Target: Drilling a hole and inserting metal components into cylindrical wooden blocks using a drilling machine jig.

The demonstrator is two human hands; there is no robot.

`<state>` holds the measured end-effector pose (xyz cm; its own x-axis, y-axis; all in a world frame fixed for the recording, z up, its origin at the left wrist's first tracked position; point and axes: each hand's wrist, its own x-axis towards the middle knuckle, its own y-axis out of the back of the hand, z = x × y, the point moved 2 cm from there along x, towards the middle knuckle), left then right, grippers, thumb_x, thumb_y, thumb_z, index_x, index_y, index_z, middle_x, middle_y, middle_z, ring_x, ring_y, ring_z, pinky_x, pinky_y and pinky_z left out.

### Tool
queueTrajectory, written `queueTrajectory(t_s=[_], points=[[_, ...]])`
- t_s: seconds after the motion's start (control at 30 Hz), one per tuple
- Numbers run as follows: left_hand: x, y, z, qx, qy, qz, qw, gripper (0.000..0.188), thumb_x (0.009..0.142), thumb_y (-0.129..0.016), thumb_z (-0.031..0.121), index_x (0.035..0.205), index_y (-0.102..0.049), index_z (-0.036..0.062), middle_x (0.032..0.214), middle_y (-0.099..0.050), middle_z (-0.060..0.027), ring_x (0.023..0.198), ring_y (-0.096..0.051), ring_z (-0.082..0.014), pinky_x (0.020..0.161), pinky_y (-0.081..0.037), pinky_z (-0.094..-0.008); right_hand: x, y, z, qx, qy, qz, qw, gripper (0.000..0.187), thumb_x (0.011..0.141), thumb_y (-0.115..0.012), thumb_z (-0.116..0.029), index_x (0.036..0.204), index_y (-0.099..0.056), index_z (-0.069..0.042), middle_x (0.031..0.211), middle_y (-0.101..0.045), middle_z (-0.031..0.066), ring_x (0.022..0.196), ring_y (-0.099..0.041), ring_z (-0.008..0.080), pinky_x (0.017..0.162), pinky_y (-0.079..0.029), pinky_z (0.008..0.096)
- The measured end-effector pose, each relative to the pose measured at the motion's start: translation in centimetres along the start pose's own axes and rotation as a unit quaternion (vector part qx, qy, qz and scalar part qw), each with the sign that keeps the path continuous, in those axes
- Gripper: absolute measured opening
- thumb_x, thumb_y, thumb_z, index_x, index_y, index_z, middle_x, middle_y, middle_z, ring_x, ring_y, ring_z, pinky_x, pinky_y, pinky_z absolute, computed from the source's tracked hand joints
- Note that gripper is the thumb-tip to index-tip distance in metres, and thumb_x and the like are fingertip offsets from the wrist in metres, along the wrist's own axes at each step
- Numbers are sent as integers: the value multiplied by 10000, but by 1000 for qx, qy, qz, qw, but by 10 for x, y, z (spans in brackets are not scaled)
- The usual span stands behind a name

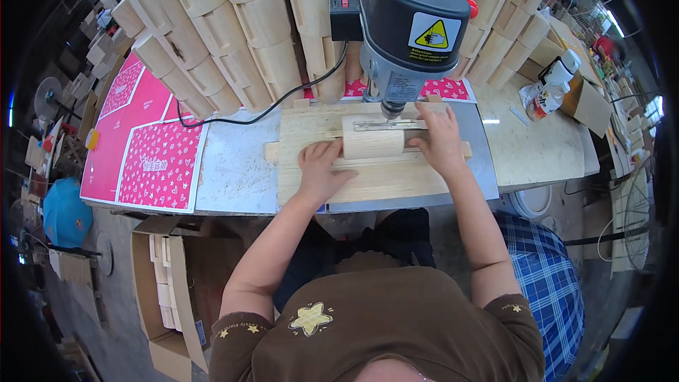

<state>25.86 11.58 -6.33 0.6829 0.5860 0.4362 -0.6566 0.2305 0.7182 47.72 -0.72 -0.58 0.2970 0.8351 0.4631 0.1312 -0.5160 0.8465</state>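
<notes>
A pale wooden block (373, 145) with a rounded face lies on a wooden jig board (304, 187) under the chuck (391, 108) of a drill press (407, 21). My left hand (322, 168) presses its bent fingers against the block's left end, thumb spread toward me on the board. At the block's right end, my right hand (438, 136) holds it, thumb low and fingers reaching up behind. A narrow greyish strip (389, 126) runs along the block's far side to my right fingers; whether it is a slot or a separate piece I cannot tell.
Tall stacks of similar wooden blocks (244, 14) stand behind the drill press. A black cable (247, 122) loops across the pink printed sheet (163, 166) on the left. Bottles (552, 88) stand at the right. An open carton (166, 297) with wooden pieces sits on the floor.
</notes>
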Motion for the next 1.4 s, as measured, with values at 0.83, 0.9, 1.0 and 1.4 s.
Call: queueTrajectory(t_s=[0.83, 0.9, 1.0, 1.4], points=[[2, -5, -15, -39, 9, -12, 999, 503, 576, -761, 157, 1057, -624, 110, 796, -555, -4, 854, -517, -206, 874, -300, -378, 27, 116, -66, -27, 38, 274, 961, 110, 843, -551, -112, 795, -624, -46, 519, -462, 59, 475, -482, 246, 506, -316, 338], [3, -4, -14, -31, 1, 8, 999, 441, 589, -767, 177, 1005, -640, 106, 781, -549, -13, 806, -510, -210, 855, -319, -377, 10, 98, -62, 24, 22, 277, 960, 87, 835, -553, -94, 833, -627, -48, 539, -475, 52, 497, -497, 218, 534, -325, 337], [4, -4, -12, -35, 2, 0, 999, 439, 585, -769, 178, 998, -641, 102, 777, -546, -14, 800, -508, -209, 848, -321, -376, -7, 59, -45, 34, 34, 306, 951, 97, 815, -564, -65, 887, -627, -50, 611, -521, 31, 567, -513, 178, 643, -349, 337], [2, -3, -11, -20, 9, -6, 1000, 421, 598, -760, 198, 990, -641, 103, 794, -543, -18, 835, -505, -201, 860, -308, -379, 22, 95, -38, 114, 74, 329, 934, 79, 806, -579, -72, 730, -581, -52, 615, -500, 70, 568, -471, 238, 615, -381, 347]])
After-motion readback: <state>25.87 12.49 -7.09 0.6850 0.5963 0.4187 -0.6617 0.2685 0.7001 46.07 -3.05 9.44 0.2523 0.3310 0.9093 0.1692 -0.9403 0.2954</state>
